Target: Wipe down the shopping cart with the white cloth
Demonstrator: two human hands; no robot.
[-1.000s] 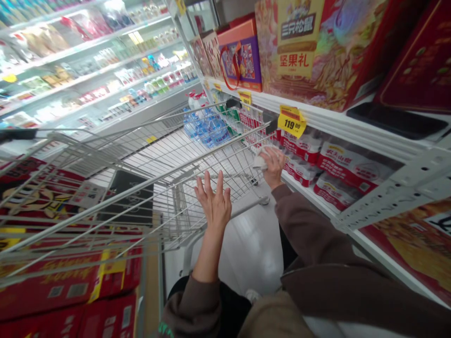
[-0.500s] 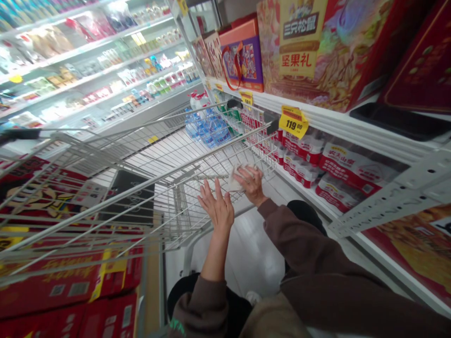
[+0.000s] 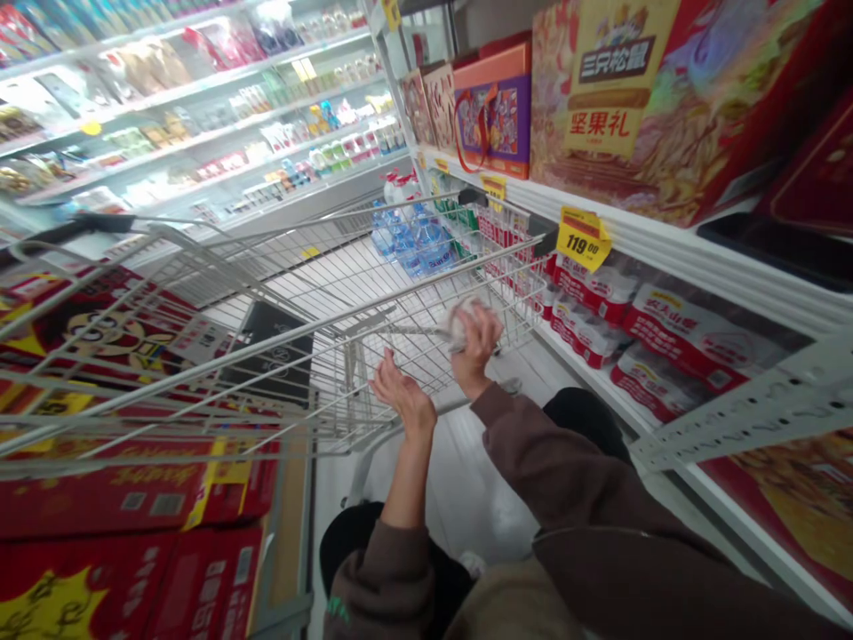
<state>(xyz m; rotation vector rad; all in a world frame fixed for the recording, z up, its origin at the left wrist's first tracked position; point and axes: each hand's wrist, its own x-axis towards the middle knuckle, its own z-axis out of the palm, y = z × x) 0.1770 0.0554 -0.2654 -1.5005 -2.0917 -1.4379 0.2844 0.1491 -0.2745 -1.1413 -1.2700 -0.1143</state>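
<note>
A wire shopping cart (image 3: 267, 342) stands across in front of me, its side facing me. My right hand (image 3: 481, 338) is closed on a pale, crumpled cloth (image 3: 458, 325), which is against or just beside the cart's wire side. To the left and slightly lower is my left hand (image 3: 403, 393), turned sideways by the wires, with its fingers stretched out and nothing in it. Whether the left fingers touch the wire I cannot tell. Through the cart's wires no goods are clearly visible inside it.
On my right, a shelf (image 3: 619, 200) carries gift boxes (image 3: 600, 124), with wrapped bottle packs (image 3: 673, 329) beneath. Red boxes (image 3: 99, 498) are stacked at the left. Blue-tinted water bottles (image 3: 417, 240) stand on the floor beyond the cart. A lit display case (image 3: 200, 124) lines the back.
My left hand has turned from a spread palm to sideways, its fingers closer together. The right hand with the cloth has shifted slightly along the wires. The view has swung a little left.
</note>
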